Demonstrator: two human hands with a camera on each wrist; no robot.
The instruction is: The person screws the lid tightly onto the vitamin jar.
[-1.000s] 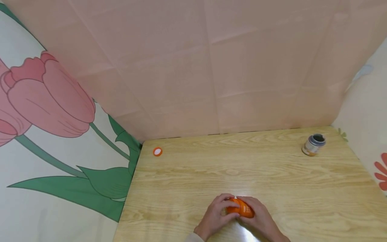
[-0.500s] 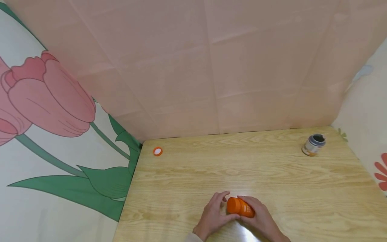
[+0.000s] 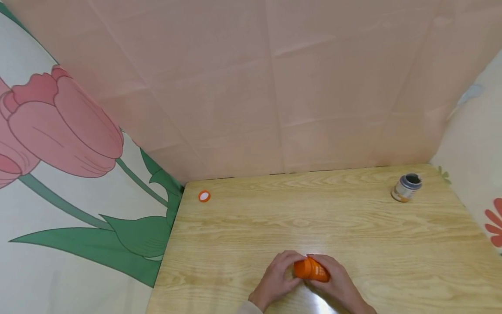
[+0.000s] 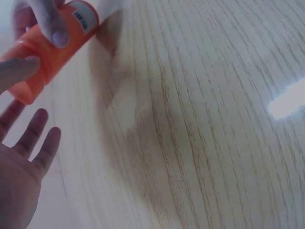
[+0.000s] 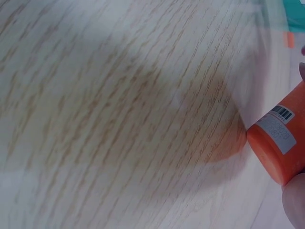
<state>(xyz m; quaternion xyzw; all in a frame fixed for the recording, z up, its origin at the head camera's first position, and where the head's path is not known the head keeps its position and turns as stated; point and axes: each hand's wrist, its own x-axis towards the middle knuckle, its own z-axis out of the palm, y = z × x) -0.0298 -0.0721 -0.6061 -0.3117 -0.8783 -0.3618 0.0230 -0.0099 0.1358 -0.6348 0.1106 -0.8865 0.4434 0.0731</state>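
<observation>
From my remote seat, I am holding an orange bottle (image 3: 318, 273) between two hands at the near middle of the wooden surface (image 3: 251, 222).
The bottle is lying nearly crosswise, its cap (image 3: 301, 269) pointing toward my left hand (image 3: 276, 275), its base angling toward my right hand (image 3: 339, 280) and slightly nearer the body. Neither hand is standing nearer: the left is pinching the cap, thumb on the near side, index on the far, with at least two other fingers extending clear, while the right fingers are gripping the bottle's body. Both hands are slanting inward from the near edge, facing each other; whether the bottle is touching the surface, I cannot tell.
</observation>
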